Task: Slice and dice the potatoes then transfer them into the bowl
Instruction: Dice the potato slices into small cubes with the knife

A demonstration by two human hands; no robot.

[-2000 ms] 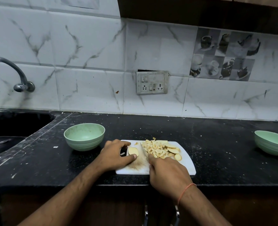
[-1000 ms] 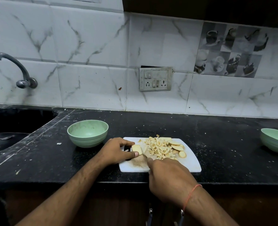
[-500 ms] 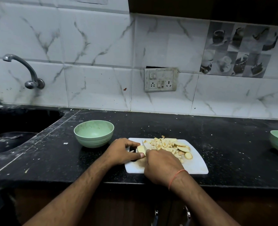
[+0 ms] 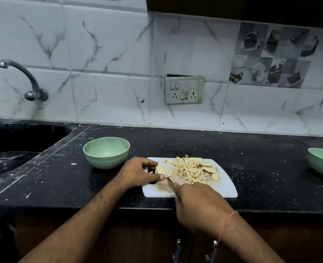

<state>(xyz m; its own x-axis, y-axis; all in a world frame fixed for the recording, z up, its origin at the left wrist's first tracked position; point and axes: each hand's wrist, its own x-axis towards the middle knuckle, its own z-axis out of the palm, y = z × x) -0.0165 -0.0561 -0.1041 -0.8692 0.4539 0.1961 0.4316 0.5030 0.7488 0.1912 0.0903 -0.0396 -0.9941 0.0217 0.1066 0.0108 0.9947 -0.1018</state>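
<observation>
A white cutting board [image 4: 225, 188] lies on the black counter. On it sits a pile of diced potato [image 4: 188, 168] with several round slices [image 4: 208, 169] at its right side. My left hand [image 4: 138, 172] pinches a potato piece [image 4: 162, 170] at the board's left end, between thumb and fingers. My right hand [image 4: 198, 203] grips a knife [image 4: 173, 179] whose handle is hidden in my fist; the blade lies against the potato piece. An empty green bowl [image 4: 106, 151] stands left of the board.
A second green bowl [image 4: 322, 162] sits at the counter's far right edge of view. A dark sink [image 4: 11, 149] with a tap [image 4: 24, 80] lies to the left. A wall socket [image 4: 184, 90] is on the tiled wall. Potato bits speckle the counter.
My right hand has drawn back toward me with the knife, showing the blade by the potato piece. My left hand keeps its hold. The camera has shifted slightly.
</observation>
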